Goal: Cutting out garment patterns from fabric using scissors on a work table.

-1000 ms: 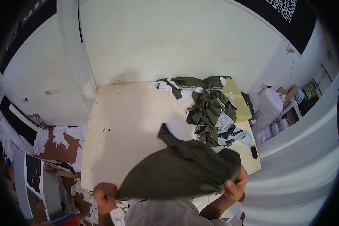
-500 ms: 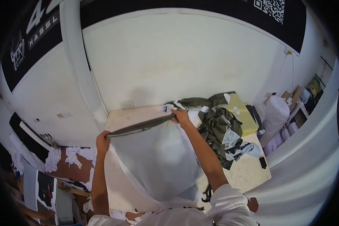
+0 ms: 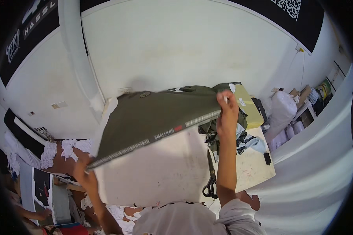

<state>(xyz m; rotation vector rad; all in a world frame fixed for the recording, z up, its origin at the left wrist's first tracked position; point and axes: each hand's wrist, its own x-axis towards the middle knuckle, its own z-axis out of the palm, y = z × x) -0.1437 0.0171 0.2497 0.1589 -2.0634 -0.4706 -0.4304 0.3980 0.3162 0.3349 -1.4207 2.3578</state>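
Note:
A dark olive fabric panel (image 3: 157, 117) is stretched out between my hands over the table. Pale and red print runs along its near edge. My left hand (image 3: 86, 174), slightly smeared, grips the near left corner beyond the table's left side. Higher up on the right, my right hand (image 3: 228, 109) pinches the other end of that edge. The panel's far part reaches to the back of the table. Black-handled scissors (image 3: 210, 182) lie on the table near my right forearm.
Crumpled olive and pale fabric (image 3: 245, 143) lies right on the table (image 3: 157, 176), by a yellow stack (image 3: 247, 113) and a small black object (image 3: 267, 158). Plastic-wrapped bundles (image 3: 282, 107) stand farther right. Another person's hand (image 3: 45, 214) is at a lower-left work surface; white scraps litter the floor.
The olive fabric has gone from a narrow strip to a wide spread. My left hand moved left and nearer, my right hand right and farther. The pale sheet no longer shows; the scissors are uncovered.

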